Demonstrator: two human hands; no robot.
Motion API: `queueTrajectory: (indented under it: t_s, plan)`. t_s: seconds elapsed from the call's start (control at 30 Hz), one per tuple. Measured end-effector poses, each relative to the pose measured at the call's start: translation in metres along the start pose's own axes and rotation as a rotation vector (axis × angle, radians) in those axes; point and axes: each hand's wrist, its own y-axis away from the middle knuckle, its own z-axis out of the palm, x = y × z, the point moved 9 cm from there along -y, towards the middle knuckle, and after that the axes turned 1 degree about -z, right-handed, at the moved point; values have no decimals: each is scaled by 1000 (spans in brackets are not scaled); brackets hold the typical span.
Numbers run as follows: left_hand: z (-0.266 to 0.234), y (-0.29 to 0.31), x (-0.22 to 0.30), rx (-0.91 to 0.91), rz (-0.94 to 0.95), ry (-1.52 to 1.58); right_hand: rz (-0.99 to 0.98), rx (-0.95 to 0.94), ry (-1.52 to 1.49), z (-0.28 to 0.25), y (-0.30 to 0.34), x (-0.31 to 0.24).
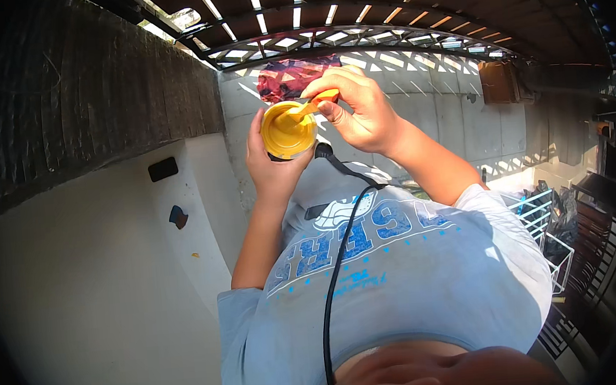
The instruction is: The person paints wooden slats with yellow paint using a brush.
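My left hand (269, 168) is wrapped round a small round tub (283, 147), yellow inside, and tips its open mouth into view. Between the thumb and fingers of my right hand (364, 108) is the orange end of a short, flat spoon-like tool (326, 97). Its yellow end reaches over the tub's rim into the mouth. Whether that end touches the inner wall I cannot tell. What lies at the bottom of the tub is hard to make out, since everything in there is the same yellow.
A black cable (343, 251) runs down my grey-blue shirt. To the left, a pale ledge (199, 237) carries a dark phone-like slab (163, 169) and a small dark piece (178, 217). Red patterned cloth (285, 81) lies ahead on the concrete floor (433, 125); a white rack (537, 210) stands right.
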Motion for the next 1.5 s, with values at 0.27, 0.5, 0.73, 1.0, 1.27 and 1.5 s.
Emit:
queueTrajectory:
  t_s: [0.27, 0.5, 0.73, 1.0, 1.27, 1.5]
  plan:
    - [1, -89, 9, 47, 164, 155, -151, 51, 15, -24, -87, 9]
    - [-20, -170, 18, -41, 280, 100, -169, 111, 1, -21, -144, 19]
    - [-24, -227, 16, -141, 301, 241, -146, 243, -29, -13, -182, 28]
    - [-22, -259, 15, -111, 335, 247, -178, 290, -13, -20, -201, 34]
    - [-11, -278, 17, -141, 323, 189, -249, 311, -39, -29, -212, 39]
    - [-3, -285, 21, -140, 343, 139, -197, 318, -44, -40, -216, 46]
